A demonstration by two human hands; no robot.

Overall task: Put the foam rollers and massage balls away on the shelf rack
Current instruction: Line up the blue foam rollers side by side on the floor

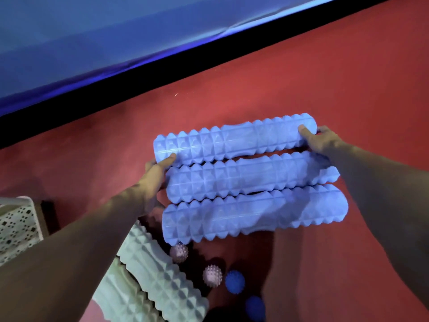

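Three blue knobbly foam rollers (243,177) lie side by side as a stack, lifted above the red floor. My left hand (154,175) presses against their left ends and my right hand (320,139) against their right ends, so both hands clamp the stack between them. Below my left arm lie pale green foam rollers (153,273) on the floor. Two pinkish spiky massage balls (178,252) (212,275) and two blue spiky balls (235,281) (255,307) sit next to them.
A white perforated shelf or basket (16,226) shows at the left edge. A black baseboard (162,70) and blue wall (92,38) run diagonally across the top. Red floor (348,77) spreads to the right.
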